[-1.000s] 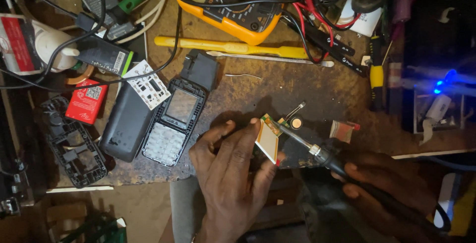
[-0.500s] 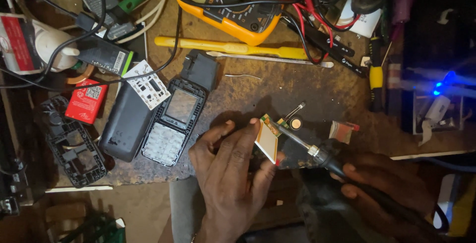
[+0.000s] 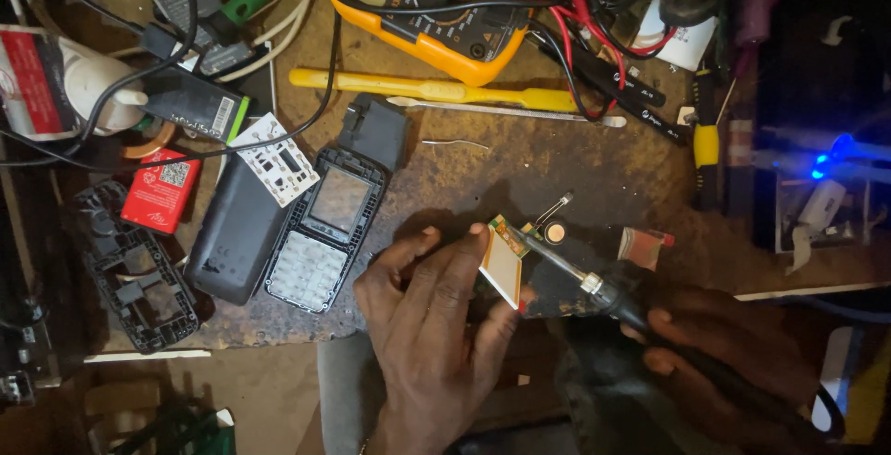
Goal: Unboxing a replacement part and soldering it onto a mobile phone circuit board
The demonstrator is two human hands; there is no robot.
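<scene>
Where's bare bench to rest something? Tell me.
Bare patch: between the yellow pry tool, the phone front housing and the circuit board held by the left hand. Crowded: top edge around the multimeter, and the left side.

Orange multimeter, yellow pry tool, red packet, seemingly green-and-cream circuit board.
</scene>
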